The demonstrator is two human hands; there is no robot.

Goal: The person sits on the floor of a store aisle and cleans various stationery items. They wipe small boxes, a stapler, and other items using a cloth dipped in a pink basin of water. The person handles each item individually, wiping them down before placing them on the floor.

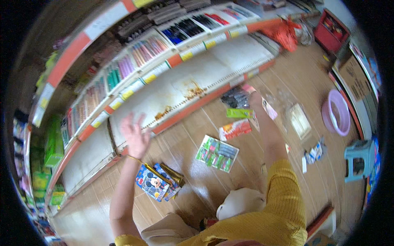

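My left hand (135, 136) is raised with fingers spread, blurred and holding nothing, over the front edge of the stained white bottom shelf (184, 89). My right hand (255, 97) reaches down by that shelf's right part, beside a pile of black items in clear wrapping (235, 97). A pink object (248, 88) shows at its fingertips; blur hides whether it is gripped. Nearer me on the floor are a green packet (238, 113), a red-and-white packet (236, 129) and a flat pack with green pieces (217, 153). Mickey Mouse packs (154, 184) lie below my left wrist.
Above the bottom shelf, a shelf holds trays of pens (147, 50). Right of my arm, a clear-wrapped pale pack (300, 121) and crumpled wrapping (314, 153) lie on the wood-look floor. A purple basin (335, 113), blue stool (358, 160) and red bin (331, 32) stand farther right.
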